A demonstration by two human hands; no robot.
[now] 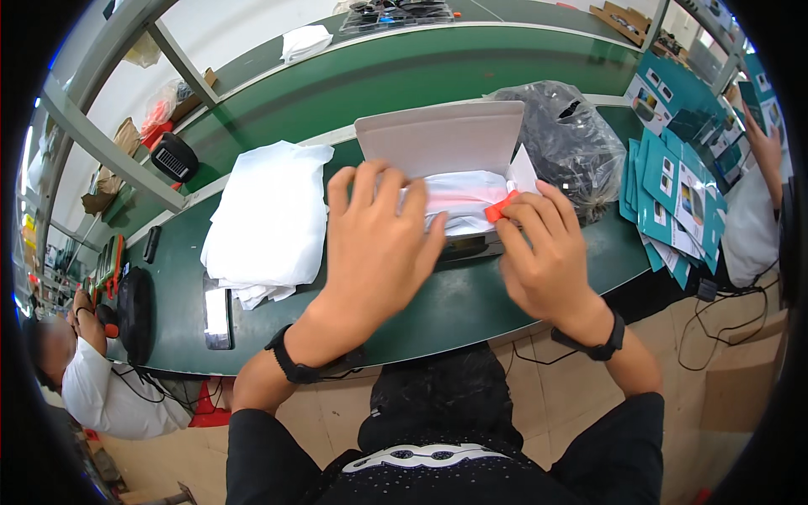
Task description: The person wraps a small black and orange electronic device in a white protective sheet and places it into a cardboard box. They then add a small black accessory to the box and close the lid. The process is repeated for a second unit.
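Note:
A white cardboard box [438, 135] stands on the green bench before me, its lid raised at the back. Inside lies a bundle in white wrapping [467, 187] with a pinkish stripe along it; what it wraps is hidden. My left hand [377, 240] is over the box's left end, fingers spread and a little blurred, with nothing seen in them. At the right end, my right hand [543, 244] pinches a small orange-red tab [501, 207] between thumb and fingers. Whether the tab is fixed to the bundle, I cannot tell.
Left of the box is a stack of white sheets [268, 215], with a phone [217, 316] near the edge. A clear plastic bag [572, 143] sits behind right. Teal printed cards [673, 198] pile up farther right. Other people work at both sides.

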